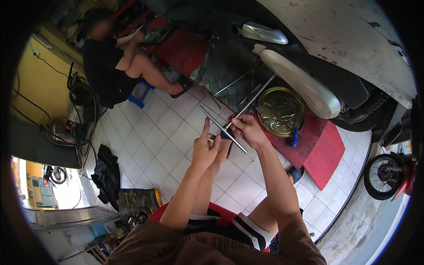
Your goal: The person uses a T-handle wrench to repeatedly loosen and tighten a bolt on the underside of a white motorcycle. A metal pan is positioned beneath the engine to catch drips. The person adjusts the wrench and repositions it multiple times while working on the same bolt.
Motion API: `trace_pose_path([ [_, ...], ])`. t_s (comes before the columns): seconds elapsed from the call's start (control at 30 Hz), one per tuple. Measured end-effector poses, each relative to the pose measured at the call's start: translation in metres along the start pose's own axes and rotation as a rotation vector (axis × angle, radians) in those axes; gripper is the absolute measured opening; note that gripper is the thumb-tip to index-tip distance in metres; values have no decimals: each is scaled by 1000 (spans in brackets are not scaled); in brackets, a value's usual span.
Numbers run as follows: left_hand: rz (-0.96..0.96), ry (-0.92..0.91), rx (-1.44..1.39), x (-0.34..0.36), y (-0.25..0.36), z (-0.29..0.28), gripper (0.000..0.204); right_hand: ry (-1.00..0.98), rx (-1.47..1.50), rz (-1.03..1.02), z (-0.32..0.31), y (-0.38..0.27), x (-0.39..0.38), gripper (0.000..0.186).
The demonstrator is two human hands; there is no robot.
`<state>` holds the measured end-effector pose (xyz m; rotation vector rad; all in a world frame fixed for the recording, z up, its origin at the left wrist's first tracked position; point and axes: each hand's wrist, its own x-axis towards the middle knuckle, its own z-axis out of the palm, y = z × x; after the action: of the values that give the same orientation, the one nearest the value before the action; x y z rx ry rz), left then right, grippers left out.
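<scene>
Right hand [247, 129] grasps a long silver metal T-shaped tool [256, 97] just beside its crossbar [238, 144], shaft toward one o'clock. Left hand [205, 149] isn't gripping: index finger [206, 126] extended beside the crossbar, contact I can't tell from here. Round gold-coloured metal pan [282, 98] with small metal parts [278, 123] near the hands, two o'clock; black-shirted co-worker [101, 64] on a blue stool [136, 104], ten o'clock.
</scene>
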<state>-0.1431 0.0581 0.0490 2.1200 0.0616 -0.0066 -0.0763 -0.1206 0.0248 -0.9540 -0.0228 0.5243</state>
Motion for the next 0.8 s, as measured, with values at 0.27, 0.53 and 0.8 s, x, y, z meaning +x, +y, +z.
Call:
trace_pose_path([
  [0.27,-80,233,259,-86,-120,-60,16,-16,28,-44,5,3,2,20],
  [0.53,-199,-112,810,-153,-139,-97,15,22,75,-68,8,12,8,15],
  [0.8,-246,-123,819,-103,-126,-67,19,49,26,-67,9,15,11,16],
])
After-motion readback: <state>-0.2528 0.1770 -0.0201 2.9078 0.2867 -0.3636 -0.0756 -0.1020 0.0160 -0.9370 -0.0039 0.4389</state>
